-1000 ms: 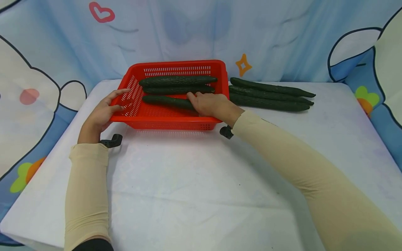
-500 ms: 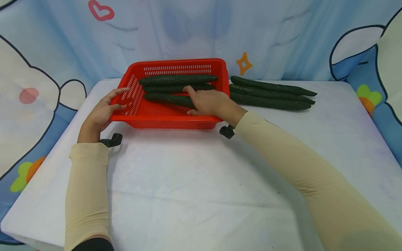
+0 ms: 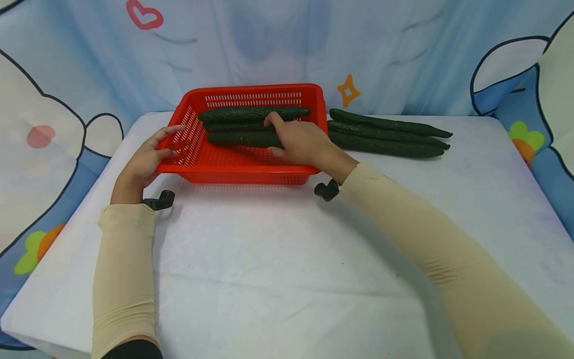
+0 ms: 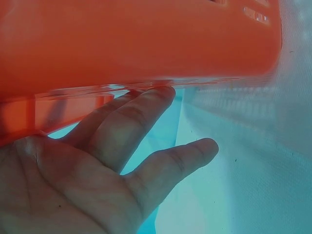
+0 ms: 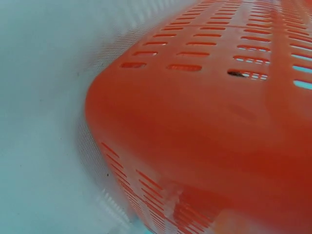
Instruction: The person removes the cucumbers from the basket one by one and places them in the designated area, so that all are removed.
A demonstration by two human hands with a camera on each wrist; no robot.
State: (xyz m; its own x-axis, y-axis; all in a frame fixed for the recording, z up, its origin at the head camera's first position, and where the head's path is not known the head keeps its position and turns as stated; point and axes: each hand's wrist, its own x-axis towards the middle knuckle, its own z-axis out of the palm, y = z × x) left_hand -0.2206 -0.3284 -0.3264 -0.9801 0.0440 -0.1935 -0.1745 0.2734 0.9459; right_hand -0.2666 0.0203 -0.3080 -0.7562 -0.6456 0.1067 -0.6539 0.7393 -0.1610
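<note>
Red plastic basket (image 3: 242,177), upper centre of frame, looks light, slightly flexible; take rim ends; three cucumbers (image 3: 244,139) inside, three more cucumbers (image 3: 385,146) upper right: likely firm, slick, snappable, hold mid-length; left hand (image 3: 145,160) spread, touching left rim; right hand (image 3: 304,142) spread wide, thumb against nearest inside one.

The left sleeve (image 3: 125,269) is beige and close-fitting, with a folded-looking hem at its far end and fine creases near, where a black cuff (image 3: 132,350) shows. The right sleeve (image 3: 426,239) is matching beige, wrinkled midway. Beyond them sit a black left wrist piece (image 3: 160,200) and a black right wrist piece (image 3: 327,190).
</note>
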